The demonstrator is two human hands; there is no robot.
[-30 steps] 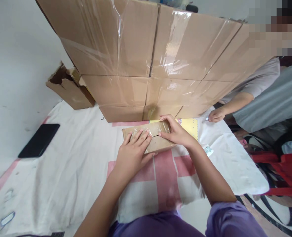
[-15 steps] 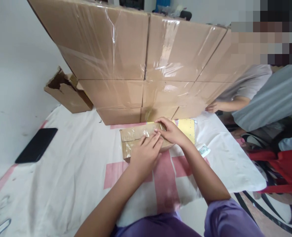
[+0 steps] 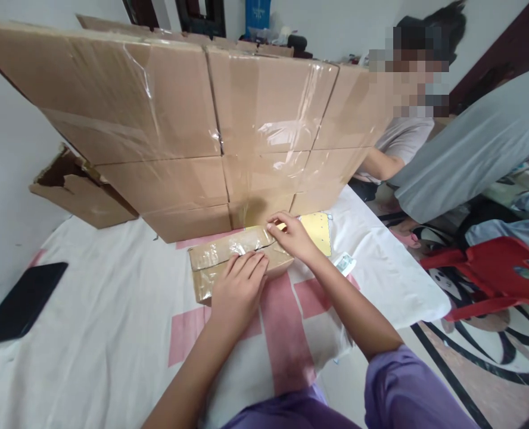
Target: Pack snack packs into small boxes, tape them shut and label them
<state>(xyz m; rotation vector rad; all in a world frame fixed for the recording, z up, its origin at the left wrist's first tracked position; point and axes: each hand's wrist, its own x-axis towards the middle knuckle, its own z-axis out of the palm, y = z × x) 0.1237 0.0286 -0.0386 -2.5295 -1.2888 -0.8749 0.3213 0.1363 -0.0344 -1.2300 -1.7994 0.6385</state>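
A small taped cardboard box (image 3: pixel 206 256) lies on the cloth-covered table, with clear tape shining over its top. My left hand (image 3: pixel 242 280) rests on the near part of its top, fingers stretched out and close together. At the far right end, my right hand (image 3: pixel 293 235) has thumb and forefinger pinched at the edge of the top flap. A dark gap runs along the flap between the hands. Whether the fingertips hold the flap or loose tape on it is hard to make out.
Stacked taped cartons (image 3: pixel 179 101) form a wall just behind the box. An open carton (image 3: pixel 86 196) leans at left, near a black tablet-like slab (image 3: pixel 23 304). Right of the box lie a yellow sheet (image 3: pixel 318 232) and a small packet (image 3: pixel 345 263). A person and red chair (image 3: pixel 506 274) are at right.
The view has swung right, so the table things sit further left. My right thumb and forefinger have moved to the flap's edge, and a dark gap now shows there. My left hand stays on the box.
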